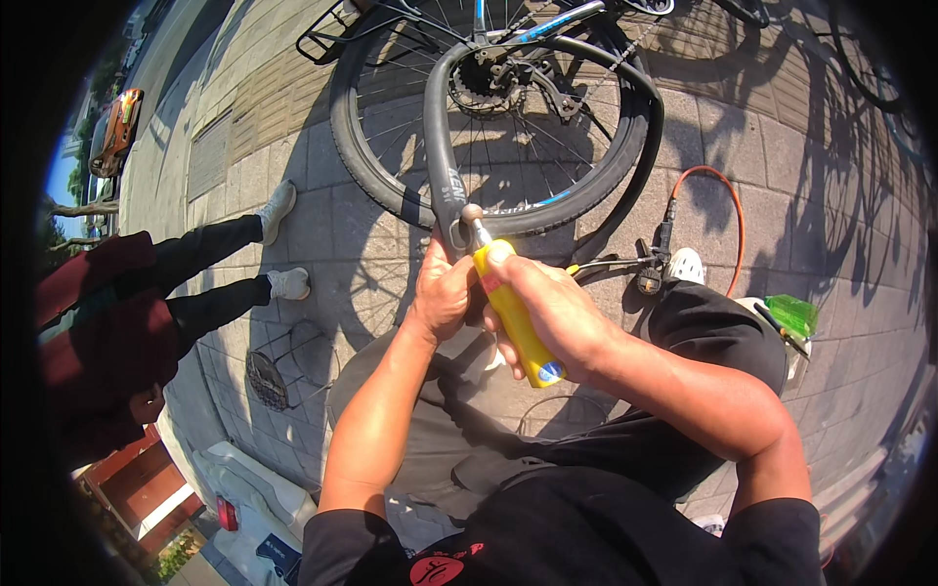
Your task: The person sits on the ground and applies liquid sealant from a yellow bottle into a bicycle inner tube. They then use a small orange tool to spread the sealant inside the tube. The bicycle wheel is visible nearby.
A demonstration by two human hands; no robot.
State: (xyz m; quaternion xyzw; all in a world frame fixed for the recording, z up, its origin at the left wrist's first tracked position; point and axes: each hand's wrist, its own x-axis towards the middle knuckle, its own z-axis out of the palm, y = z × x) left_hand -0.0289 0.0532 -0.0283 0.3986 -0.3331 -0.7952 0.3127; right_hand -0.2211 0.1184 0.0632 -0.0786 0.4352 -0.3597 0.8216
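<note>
A black inner tube (439, 137) hangs in a loop over the bicycle's rear wheel (354, 161). Its lower bend is gripped by my left hand (443, 296), whose fingers close around the rubber. My right hand (567, 311) is wrapped round a yellow hand-held grinder (523, 332) with the thumb along its top. The tool's silver neck ends in a round brown tip, which sits at the tube just above my left fingers. Whether the tip presses on the rubber, I cannot tell. Part of the left fingers is hidden behind the tube.
An air hose with an orange line (740, 210) and a black inflator fitting (650, 278) lies on the paving at the right, near my white shoe (687, 266). A green object (789, 314) is beside my knee. At the left stands another person (147, 303).
</note>
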